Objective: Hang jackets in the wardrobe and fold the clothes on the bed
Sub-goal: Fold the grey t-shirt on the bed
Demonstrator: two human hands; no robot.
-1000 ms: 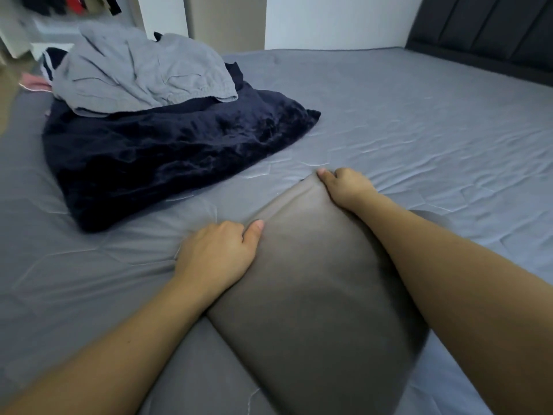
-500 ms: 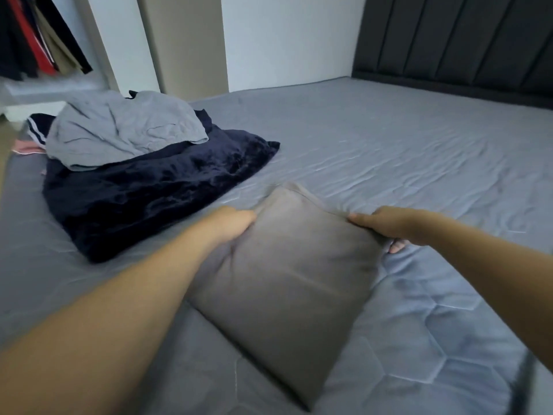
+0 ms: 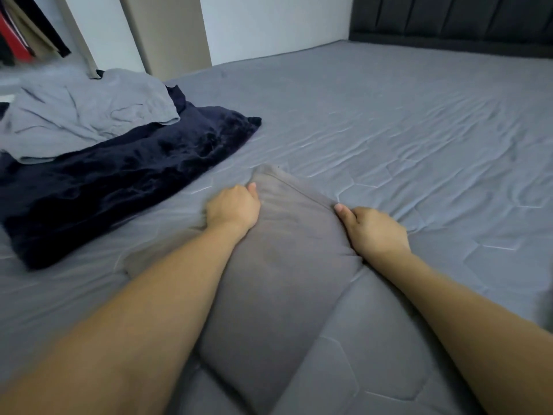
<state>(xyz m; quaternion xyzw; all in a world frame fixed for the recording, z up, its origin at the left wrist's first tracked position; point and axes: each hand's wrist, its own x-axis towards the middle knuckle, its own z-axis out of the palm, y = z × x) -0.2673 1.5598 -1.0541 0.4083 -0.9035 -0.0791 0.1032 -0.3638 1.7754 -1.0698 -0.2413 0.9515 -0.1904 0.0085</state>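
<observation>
bed: wide grey quilted bedsheet [image 3: 404,121], creased, hexagon stitching | headboard: dark padded panelled headboard [image 3: 454,16], far right | wall: plain white wall [image 3: 269,22] behind bed | panel: tall beige upright panel [image 3: 167,31], far left | light: dim, even

- Left hand [image 3: 233,209]: bare; no glove, ring or strap visible on the parts shown. Thumbnail short and unpainted.
- Right hand [image 3: 374,232]: bare; no glove or ring visible. Thumbnail short and unpainted.
- Left forearm [image 3: 143,322]: bare from wrist to the near edge of view; no sleeve, cuff, watch or band.
- Right forearm [image 3: 466,319]: bare from wrist to the near right edge of view; no sleeve, cuff, watch or band.
- No clothing on the person falls within view; upper arms and body lie outside it.
</observation>
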